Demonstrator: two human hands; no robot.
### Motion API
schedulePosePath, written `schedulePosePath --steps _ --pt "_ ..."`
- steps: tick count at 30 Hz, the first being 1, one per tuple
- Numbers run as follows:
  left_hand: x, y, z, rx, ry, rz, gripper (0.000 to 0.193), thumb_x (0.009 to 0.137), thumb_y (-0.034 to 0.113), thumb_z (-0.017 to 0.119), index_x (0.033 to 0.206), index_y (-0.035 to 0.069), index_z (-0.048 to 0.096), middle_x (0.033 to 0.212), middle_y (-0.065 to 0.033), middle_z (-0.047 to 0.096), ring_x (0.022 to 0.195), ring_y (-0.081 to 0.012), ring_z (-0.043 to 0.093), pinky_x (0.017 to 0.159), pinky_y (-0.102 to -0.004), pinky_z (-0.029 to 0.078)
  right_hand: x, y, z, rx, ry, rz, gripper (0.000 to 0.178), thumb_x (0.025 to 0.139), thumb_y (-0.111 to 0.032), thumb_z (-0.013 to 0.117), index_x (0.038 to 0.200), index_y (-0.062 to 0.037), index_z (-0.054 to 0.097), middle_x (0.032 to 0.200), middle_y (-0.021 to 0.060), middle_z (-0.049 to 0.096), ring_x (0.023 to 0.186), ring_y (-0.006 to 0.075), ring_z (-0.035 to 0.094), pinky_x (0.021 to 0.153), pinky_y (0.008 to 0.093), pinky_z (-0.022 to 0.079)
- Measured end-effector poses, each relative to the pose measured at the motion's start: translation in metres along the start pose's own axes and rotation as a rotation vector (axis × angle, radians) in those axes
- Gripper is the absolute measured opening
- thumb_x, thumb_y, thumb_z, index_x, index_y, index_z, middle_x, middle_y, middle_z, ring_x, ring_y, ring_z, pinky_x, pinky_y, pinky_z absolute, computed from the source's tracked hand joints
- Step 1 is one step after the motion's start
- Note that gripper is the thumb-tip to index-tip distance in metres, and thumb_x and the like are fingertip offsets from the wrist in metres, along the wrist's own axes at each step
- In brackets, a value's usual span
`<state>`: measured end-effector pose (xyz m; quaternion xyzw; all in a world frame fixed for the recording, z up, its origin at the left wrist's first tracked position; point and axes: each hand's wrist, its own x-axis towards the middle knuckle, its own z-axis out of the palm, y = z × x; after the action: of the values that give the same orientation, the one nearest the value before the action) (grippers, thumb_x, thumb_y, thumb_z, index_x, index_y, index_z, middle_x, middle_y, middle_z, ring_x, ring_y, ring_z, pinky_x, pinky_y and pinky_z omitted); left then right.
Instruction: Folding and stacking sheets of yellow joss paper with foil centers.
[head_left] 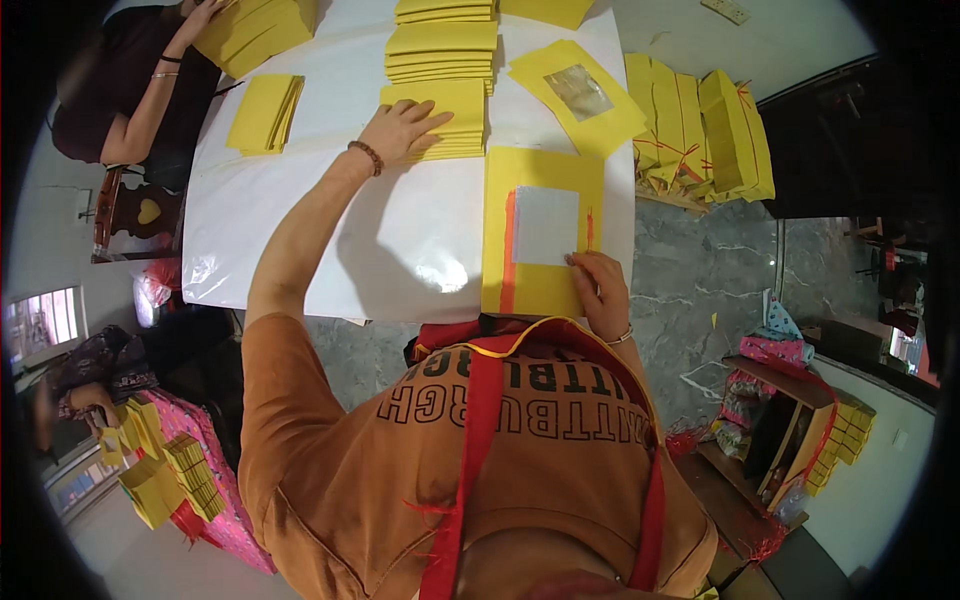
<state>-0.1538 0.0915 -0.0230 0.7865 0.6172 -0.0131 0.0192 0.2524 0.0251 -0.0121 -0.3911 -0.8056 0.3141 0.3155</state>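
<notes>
Envelope stacks [440,40] on the table [300,220], one envelope [540,275] to their right, at the near edge

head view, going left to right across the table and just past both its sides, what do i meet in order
Dark wooden chair back, small yellow pile, left hand on a yellow stack, yellow piece with a white rectangle, right hand at its edge, red-tied yellow bundles.

We lose part of the farthest yellow stack [445,13] and the far-left co-worker [110,85] to the upper edge, cannot see the palm of the left hand [400,130], and barely make out the dim inside of the near-right wooden shelf [788,381].
</notes>
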Motion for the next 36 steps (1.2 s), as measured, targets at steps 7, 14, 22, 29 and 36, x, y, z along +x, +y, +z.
schedulePosePath --steps 7,14,22,29,36 --pt "-0.009 0.017 0.012 0.131 0.159 -0.046 0.044 0.091 0.041 0.041 0.134 0.033 0.038 0.135 -0.0042 0.04 0.118 -0.0254 0.039 0.094 -0.0433 0.032 -0.001 0.003 0.003 -0.002 0.015 0.007 0.022 0.079 -0.005 0.059 0.101 -0.0051 0.063 0.098 0.0117 0.059 0.096 0.0283 0.053 0.083 0.0341 0.043" --pt "-0.012 0.014 0.019 0.06 0.196 -0.042 0.05 0.089 0.038 0.045 0.137 0.031 0.033 0.139 -0.0065 0.034 0.123 -0.0279 0.035 0.098 -0.0456 0.029 -0.002 0.004 0.001 0.028 0.021 -0.002 0.022 0.079 -0.005 0.059 0.101 -0.0056 0.063 0.099 0.0112 0.06 0.098 0.028 0.053 0.084 0.0341 0.042" --pt "-0.012 0.019 -0.009 0.037 0.072 -0.059 0.067 0.08 0.026 0.06 0.139 0.027 0.028 0.139 -0.0085 0.033 0.123 -0.0293 0.035 0.1 -0.0451 0.028 -0.012 0.005 -0.002 -0.097 0.012 -0.096 0.028 0.076 -0.012 0.064 0.104 -0.0079 0.062 0.101 0.0094 0.061 0.104 0.0289 0.053 0.089 0.0383 0.038" --pt "-0.036 0.068 -0.02 -0.155 0.388 0.036 0.04 0.08 0.018 0.06 0.119 0.015 0.052 0.121 -0.0102 0.05 0.112 -0.0281 0.045 0.09 -0.0396 0.037 -0.011 0.006 -0.001 -0.086 -0.004 -0.087 0.025 0.077 -0.009 0.063 0.101 -0.0071 0.063 0.099 0.0097 0.061 0.103 0.0297 0.053 0.086 0.0372 0.042" --pt "-0.099 0.192 -0.032 -0.424 0.261 0.445 0.03 0.074 0.016 0.066 0.1 0.001 0.06 0.096 -0.0115 0.058 0.089 -0.0268 0.054 0.081 -0.0362 0.044 -0.002 0.004 -0.002 0.013 -0.024 -0.004 0.019 0.079 -0.008 0.06 0.098 -0.0057 0.064 0.098 0.0099 0.062 0.099 0.0282 0.053 0.086 0.0346 0.042"
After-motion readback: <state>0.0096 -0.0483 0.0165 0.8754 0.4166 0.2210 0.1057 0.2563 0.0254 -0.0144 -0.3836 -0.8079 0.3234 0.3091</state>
